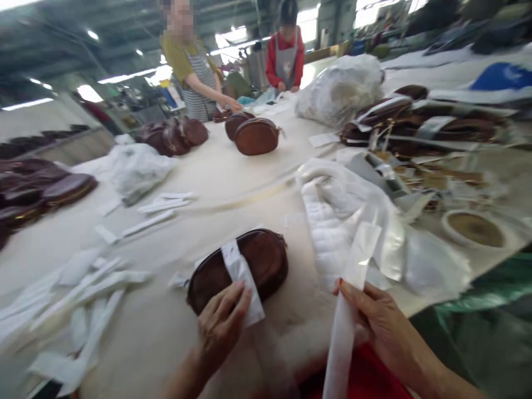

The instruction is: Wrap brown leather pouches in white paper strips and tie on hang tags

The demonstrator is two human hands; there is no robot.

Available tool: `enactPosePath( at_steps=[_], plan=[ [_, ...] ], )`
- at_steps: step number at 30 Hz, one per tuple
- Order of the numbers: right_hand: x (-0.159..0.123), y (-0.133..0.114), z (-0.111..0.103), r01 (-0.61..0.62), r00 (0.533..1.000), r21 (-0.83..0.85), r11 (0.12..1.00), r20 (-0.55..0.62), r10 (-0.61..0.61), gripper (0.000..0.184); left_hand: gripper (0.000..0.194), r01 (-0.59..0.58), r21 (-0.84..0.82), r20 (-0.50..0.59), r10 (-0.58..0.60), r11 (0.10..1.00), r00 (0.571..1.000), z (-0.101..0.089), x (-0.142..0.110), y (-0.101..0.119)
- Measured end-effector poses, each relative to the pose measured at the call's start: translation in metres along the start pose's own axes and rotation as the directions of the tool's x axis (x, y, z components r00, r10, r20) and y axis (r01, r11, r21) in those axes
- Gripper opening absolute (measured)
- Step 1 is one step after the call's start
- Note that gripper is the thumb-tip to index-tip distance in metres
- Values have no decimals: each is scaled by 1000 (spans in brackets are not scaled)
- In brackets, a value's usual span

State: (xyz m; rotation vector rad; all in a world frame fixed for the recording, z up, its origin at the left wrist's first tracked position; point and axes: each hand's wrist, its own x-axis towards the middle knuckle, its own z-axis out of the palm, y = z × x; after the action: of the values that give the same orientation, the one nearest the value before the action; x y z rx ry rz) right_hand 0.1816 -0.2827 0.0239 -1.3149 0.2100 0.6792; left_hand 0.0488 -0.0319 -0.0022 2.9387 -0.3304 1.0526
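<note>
Left hand (224,318): fingers bent, laid on white strip (241,269) wrapped across brown pouch (260,260); whether they grip, cannot tell. Pouch on worktop (153,293), between scattered white strips (97,288) and white wrapping (332,221). Right hand (380,318): fingers pinching long translucent strip (343,338), near white wrapping.

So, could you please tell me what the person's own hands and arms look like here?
Both the left hand and the right hand are ungloved, and no sleeve covers the forearms in view. I can make out no watch or bracelet. A small orange-red spot shows at the right thumb's tip, perhaps on the nail. Red cloth below may be clothing.
</note>
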Motion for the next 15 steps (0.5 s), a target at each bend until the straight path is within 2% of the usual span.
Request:
enactPosePath(
  at_steps=[3, 6, 12, 15],
  plan=[
    [3, 19, 37, -150, 974, -73, 986, 160, 160, 45, 36, 57, 1, 23, -57, 998, 998, 2, -3, -2],
    [3, 36, 58, -239, 933, -58, 969, 262, 246, 45, 34, 84, -31, 62, -82, 996, 995, -1, 1, -1],
    [2, 54, 95, -390, 883, 5, 921, 285, 373, 25, 31, 112, -125, 108, -98, 986, 989, -10, 8, -7],
    [5, 58, 114, -393, 867, -11, 919, 330, 375, 15, 31, 120, -137, 129, -102, 983, 986, -12, 10, -10]
  ],
)
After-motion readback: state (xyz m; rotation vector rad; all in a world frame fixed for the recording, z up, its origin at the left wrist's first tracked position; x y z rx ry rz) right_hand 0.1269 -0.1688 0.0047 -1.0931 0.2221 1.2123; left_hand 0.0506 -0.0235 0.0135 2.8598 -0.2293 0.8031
